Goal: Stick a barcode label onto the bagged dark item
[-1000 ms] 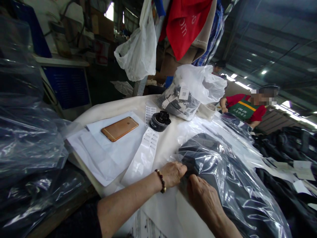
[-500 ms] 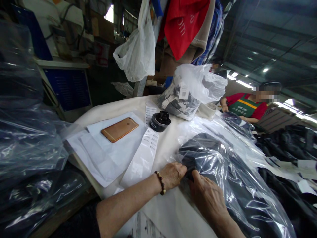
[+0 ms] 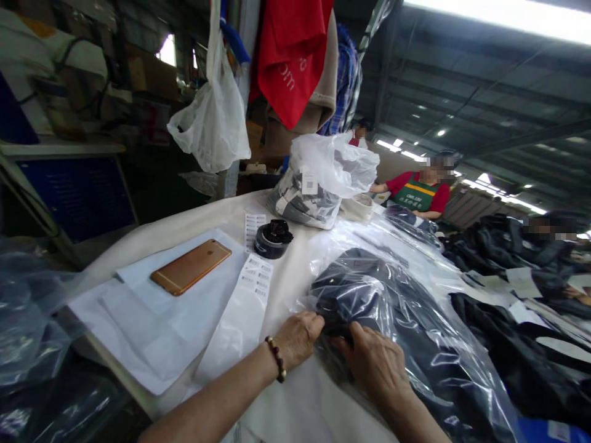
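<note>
head view, on my remote feed: left of the plastic-wrapped bundle (image 3: 415, 320) on the bench (image 3: 298, 271), i see a phone (image 3: 191, 267) on papers (image 3: 108, 335), likely parked out of the way. nearer the bundle, a label strip (image 3: 237, 317) and tape roll (image 3: 271, 246) seem placed within reach. the left hand (image 3: 299, 338) has its fingers pinched on the bundle's near-left edge; the right hand (image 3: 376, 360) grips just beside, seemingly steadying it.

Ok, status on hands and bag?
Left hand, right hand at edge of clear plastic bag, grip partly hidden. Dark item inside. Phone, black roll left of the bag.
</note>
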`<state>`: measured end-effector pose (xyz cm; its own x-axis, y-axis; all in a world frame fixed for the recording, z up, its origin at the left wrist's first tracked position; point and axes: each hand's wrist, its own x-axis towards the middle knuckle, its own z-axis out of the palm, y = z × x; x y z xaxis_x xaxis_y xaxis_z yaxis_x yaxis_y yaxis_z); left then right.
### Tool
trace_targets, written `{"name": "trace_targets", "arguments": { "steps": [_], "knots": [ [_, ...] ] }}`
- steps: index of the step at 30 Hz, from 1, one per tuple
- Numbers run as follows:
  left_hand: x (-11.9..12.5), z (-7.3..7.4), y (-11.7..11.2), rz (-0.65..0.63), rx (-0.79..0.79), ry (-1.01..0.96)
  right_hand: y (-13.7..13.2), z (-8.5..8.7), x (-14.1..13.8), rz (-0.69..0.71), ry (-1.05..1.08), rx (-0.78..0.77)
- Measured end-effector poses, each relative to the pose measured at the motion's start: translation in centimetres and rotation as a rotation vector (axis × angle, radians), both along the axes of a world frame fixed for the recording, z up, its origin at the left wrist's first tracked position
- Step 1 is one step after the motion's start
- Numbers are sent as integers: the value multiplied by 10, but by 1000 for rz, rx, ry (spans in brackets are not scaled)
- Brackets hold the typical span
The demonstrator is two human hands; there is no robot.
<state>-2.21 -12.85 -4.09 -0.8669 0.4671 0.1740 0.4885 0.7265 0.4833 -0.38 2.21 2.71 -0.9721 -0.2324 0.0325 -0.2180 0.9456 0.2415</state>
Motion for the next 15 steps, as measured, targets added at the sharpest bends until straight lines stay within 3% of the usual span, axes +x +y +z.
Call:
{"name": "trace_targets", "arguments": {
  "steps": [6, 10, 12, 15],
  "knots": [
    [-1, -10, 1, 34, 49, 103, 14, -2, -1, 19, 84, -137],
    [5, -10, -5, 45, 90, 196, 32, -1, 7, 33, 156, -216],
    [7, -5, -11, 61, 168, 335, 52, 1, 14, 113, 263, -310],
    [11, 5, -19, 162, 413, 542, 92, 5, 23, 207, 466, -408]
  ]
}}
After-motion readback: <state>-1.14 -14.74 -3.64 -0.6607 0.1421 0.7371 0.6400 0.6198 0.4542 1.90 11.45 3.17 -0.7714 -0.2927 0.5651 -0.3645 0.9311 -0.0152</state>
